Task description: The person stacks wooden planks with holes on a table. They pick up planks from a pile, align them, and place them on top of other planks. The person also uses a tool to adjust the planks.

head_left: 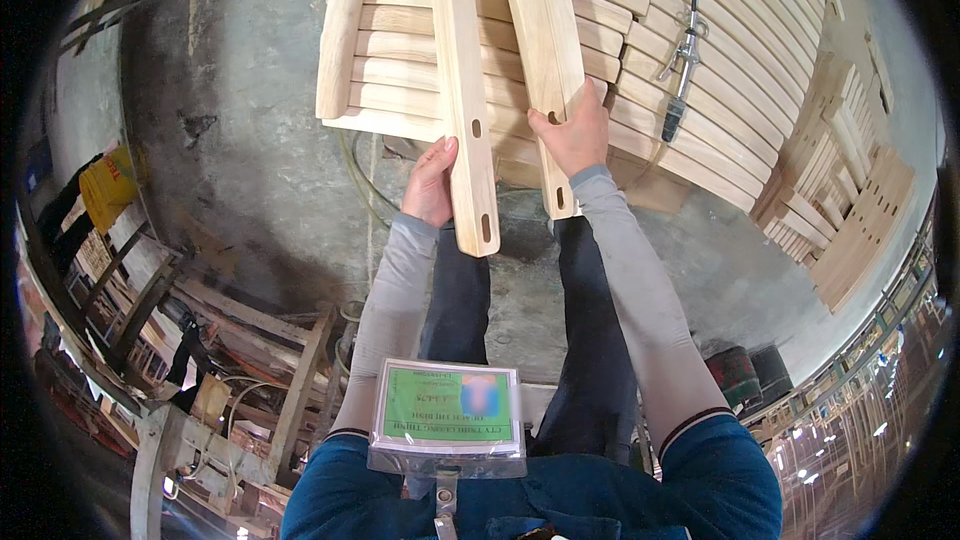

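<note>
Two pale wooden slats with oval slots near their ends stretch away from me over a stack of wooden pieces. My left hand (431,182) is closed round the edge of the left slat (463,80), close to its slotted end. Around the right slat (540,30), my right hand (576,131) is wrapped, its thumb on top beside a slot. Both near ends stick out past the stack, above my legs. Under them lie rows of rounded wooden pieces (395,73), side by side.
A metal air blow gun (686,55) with a black hose rests on the wooden pieces to the right. More slotted boards (865,230) are piled at the far right. Wooden frames (300,380) stand at the lower left, and a person in a yellow top (108,190) is at the left.
</note>
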`<control>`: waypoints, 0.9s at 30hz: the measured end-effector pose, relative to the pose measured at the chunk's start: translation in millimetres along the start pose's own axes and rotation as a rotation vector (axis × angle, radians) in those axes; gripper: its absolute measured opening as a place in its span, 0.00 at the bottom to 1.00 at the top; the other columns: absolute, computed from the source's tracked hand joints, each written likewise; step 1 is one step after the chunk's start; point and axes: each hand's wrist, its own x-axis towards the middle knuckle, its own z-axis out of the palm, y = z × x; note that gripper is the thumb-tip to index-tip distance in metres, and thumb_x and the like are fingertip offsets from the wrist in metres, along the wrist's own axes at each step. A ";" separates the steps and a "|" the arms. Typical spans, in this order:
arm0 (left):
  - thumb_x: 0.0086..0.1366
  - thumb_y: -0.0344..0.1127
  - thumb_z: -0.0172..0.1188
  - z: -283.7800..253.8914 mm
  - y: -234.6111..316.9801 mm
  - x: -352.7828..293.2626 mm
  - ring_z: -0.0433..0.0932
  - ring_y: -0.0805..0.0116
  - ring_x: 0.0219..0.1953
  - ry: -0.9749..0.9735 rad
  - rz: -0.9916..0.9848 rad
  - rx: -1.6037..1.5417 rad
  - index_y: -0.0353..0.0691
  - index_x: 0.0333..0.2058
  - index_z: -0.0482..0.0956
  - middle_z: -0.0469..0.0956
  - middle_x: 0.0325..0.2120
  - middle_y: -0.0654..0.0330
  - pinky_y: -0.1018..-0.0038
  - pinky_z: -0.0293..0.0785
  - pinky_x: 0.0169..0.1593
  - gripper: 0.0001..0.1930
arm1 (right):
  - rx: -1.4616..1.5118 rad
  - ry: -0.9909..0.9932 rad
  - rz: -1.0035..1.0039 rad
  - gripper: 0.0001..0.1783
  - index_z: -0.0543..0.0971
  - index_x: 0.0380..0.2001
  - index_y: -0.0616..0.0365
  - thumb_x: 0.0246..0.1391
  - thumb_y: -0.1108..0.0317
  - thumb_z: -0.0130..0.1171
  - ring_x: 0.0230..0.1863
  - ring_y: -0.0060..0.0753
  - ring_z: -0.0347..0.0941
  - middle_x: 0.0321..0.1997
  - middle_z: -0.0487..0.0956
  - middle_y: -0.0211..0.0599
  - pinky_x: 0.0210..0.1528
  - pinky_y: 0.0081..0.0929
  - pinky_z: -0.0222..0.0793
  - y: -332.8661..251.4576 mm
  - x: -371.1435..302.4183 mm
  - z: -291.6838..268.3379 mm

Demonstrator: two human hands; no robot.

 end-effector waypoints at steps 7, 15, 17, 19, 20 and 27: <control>0.67 0.45 0.38 10.7 -50.3 39.9 0.73 0.69 0.37 0.265 0.140 0.043 0.43 0.56 0.57 0.73 0.39 0.57 0.73 0.72 0.42 0.22 | -0.041 0.035 -0.061 0.49 0.54 0.54 0.72 0.34 0.51 0.64 0.47 0.55 0.63 0.43 0.68 0.58 0.49 0.41 0.60 3.3 0.5 4.2; 0.60 0.36 0.47 7.8 -53.8 65.5 0.74 0.54 0.39 0.346 0.281 1.177 0.44 0.43 0.73 0.72 0.40 0.46 0.65 0.70 0.40 0.13 | -0.178 -0.130 0.042 0.57 0.46 0.60 0.62 0.35 0.39 0.59 0.57 0.63 0.52 0.59 0.52 0.65 0.57 0.47 0.51 -16.4 -10.7 5.2; 0.53 0.31 0.51 5.7 -40.9 66.1 0.74 0.51 0.36 0.314 0.451 1.510 0.43 0.38 0.75 0.73 0.32 0.48 0.60 0.70 0.36 0.12 | -0.265 -0.057 0.043 0.58 0.45 0.61 0.60 0.34 0.40 0.61 0.60 0.62 0.47 0.61 0.47 0.64 0.57 0.52 0.48 -28.6 -16.8 14.2; 0.52 0.32 0.53 -7.7 -11.1 69.3 0.73 0.52 0.35 0.345 0.682 1.781 0.41 0.37 0.75 0.73 0.28 0.50 0.61 0.69 0.38 0.12 | -0.307 -0.050 0.107 0.58 0.46 0.61 0.57 0.30 0.44 0.63 0.60 0.60 0.45 0.62 0.45 0.61 0.56 0.55 0.47 -34.7 -17.4 21.2; 0.51 0.33 0.54 -17.0 11.1 76.1 0.70 0.51 0.39 0.564 1.057 1.758 0.41 0.43 0.72 0.72 0.33 0.48 0.60 0.66 0.42 0.17 | -0.308 -0.012 0.067 0.58 0.46 0.61 0.57 0.30 0.45 0.63 0.59 0.60 0.47 0.61 0.46 0.61 0.55 0.54 0.48 -35.5 -16.8 23.4; 0.52 0.37 0.59 -65.1 146.0 84.0 0.65 0.54 0.51 0.783 0.433 1.833 0.42 0.58 0.54 0.67 0.47 0.44 0.64 0.60 0.53 0.35 | -0.294 0.037 0.035 0.56 0.48 0.61 0.55 0.29 0.49 0.63 0.55 0.60 0.51 0.60 0.48 0.60 0.53 0.51 0.51 -30.0 -13.1 28.3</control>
